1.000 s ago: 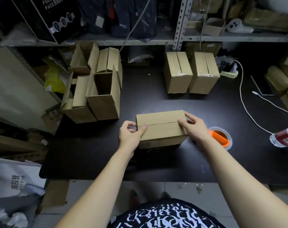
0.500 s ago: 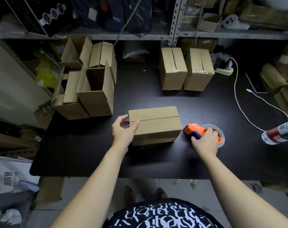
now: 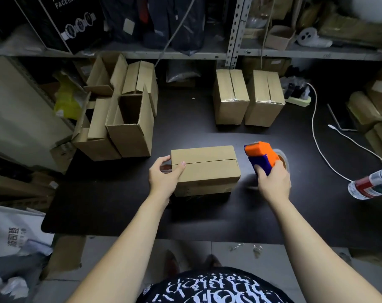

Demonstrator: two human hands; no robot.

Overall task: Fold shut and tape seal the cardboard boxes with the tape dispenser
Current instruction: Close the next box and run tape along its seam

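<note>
A cardboard box (image 3: 207, 169) lies on the black table (image 3: 120, 211) in front of me, its top flaps folded shut with a bare seam. My left hand (image 3: 165, 178) grips the box's left end, thumb on the top seam. My right hand (image 3: 273, 182) holds the orange and blue tape dispenser (image 3: 261, 156) lifted just right of the box, its orange head pointing away from me. The tape roll is partly hidden behind the hand.
Several open unsealed boxes (image 3: 124, 125) stand at the left of the table. Two taped boxes (image 3: 247, 97) stand at the back. A white cable (image 3: 319, 149) and power strip (image 3: 298, 95) lie at the right, a plastic bottle (image 3: 373, 185) at the right edge.
My right hand left the box's right end, took hold of the tape dispenser on the table and lifted it beside the box. My left hand stayed on the box's left end.
</note>
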